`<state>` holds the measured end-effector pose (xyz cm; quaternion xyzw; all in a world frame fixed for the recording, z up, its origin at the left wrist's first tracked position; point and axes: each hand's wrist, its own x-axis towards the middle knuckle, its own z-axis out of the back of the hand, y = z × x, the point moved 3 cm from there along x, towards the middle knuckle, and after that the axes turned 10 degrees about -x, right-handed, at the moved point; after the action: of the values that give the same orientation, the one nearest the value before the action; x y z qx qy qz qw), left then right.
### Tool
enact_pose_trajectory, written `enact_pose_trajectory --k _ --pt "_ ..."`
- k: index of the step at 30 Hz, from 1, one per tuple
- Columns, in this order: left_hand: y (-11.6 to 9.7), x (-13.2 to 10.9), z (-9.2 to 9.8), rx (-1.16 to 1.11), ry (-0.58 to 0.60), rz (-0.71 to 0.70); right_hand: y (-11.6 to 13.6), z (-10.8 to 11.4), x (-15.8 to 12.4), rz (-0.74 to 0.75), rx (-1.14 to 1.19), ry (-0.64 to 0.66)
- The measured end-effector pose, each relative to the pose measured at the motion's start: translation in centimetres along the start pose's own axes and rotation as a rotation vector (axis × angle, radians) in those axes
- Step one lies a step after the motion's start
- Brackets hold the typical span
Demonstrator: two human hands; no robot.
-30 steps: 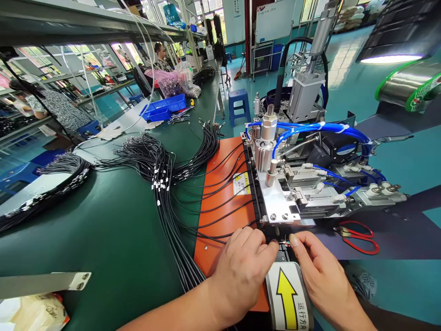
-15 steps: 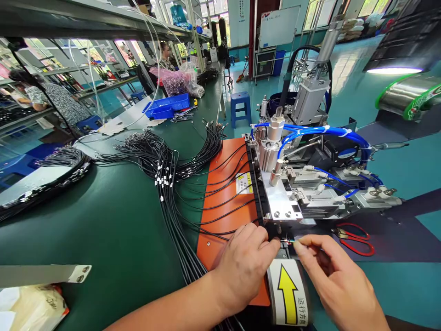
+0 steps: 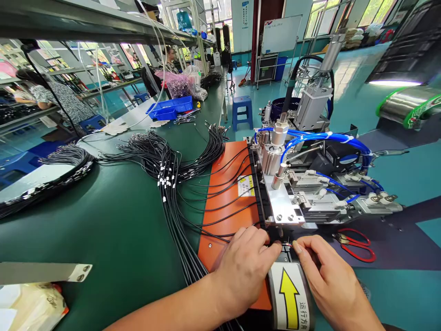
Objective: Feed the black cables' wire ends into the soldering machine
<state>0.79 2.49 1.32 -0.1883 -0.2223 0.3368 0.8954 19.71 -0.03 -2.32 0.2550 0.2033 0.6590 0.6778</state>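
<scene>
My left hand (image 3: 246,266) is closed at the near edge of the machine's orange plate (image 3: 225,207), its thumb and fingertips pressed down by the small clamp track (image 3: 285,253). A black cable (image 3: 215,234) runs under its fingers, and the cable's gripped part is hidden. Just right of the track, my right hand (image 3: 330,271) pinches the thin wire ends (image 3: 288,245) between thumb and forefinger. The wire tips are too small to make out well. Several other black cables (image 3: 223,200) lie across the orange plate into the machine (image 3: 285,193).
A thick bundle of black cables (image 3: 168,202) lies on the green table (image 3: 120,248). Red-handled cutters (image 3: 356,243) rest right of the machine. A solder wire spool (image 3: 408,108) hangs at the right. Blue trays (image 3: 172,108) stand farther back. A person (image 3: 62,99) sits at the left.
My right thumb and forefinger have shifted slightly at the wire ends, and their coloured strands show less. My left hand keeps its place. The whole view has shifted slightly.
</scene>
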Motion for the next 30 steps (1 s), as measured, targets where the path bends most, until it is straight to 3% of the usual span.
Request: enact_pose_trajectory --k 9,16,30 --pt "0.1 -0.1 -0.1 0.020 0.019 0.000 -0.5 0.2 0.2 -0.076 0.021 -0.020" --pt "-0.1 0.1 0.1 0.024 -0.001 0.001 0.0 1.0 0.8 0.163 0.054 -0.051" --pt "-0.2 0.1 0.1 0.021 -0.003 -0.016 0.4 0.9 0.7 0.139 0.021 -0.088"
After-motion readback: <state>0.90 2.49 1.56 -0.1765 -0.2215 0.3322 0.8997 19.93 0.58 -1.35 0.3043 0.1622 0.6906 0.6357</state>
